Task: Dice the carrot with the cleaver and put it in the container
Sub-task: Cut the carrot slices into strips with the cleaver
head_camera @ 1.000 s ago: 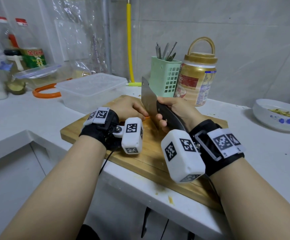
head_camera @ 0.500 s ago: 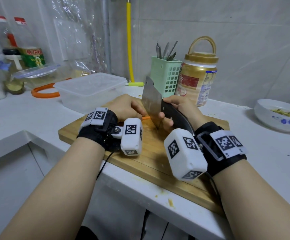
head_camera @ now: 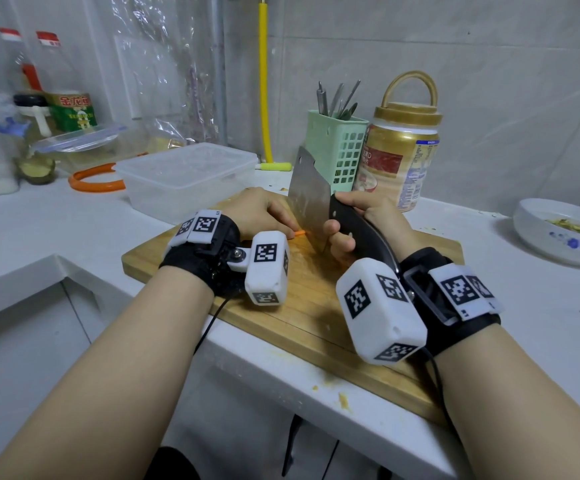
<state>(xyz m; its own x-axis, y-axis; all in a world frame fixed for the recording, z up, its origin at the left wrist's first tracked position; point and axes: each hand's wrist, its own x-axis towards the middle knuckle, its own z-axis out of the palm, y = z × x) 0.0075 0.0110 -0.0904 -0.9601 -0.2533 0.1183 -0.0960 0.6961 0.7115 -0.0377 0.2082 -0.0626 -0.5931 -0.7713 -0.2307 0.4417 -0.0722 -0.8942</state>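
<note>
Steel cleaver: broad, flat, rectangular blade with a dull grey sheen and a small hole near its far top corner, fitted to a smooth black riveted handle. The right hand grips that handle, fingers curled round it. The blade stands upright on edge, its long axis running from the handle away toward the back wall, edge down on the wooden cutting board, a thick rectangular slab with visible grain. The carrot lies on the board just left of the blade; only a short orange tip shows, pointing toward the blade, the rest hidden under the left hand, which presses down on it with bent fingers. The container, a translucent rectangular plastic box, sits just behind the board's far-left corner.
</note>
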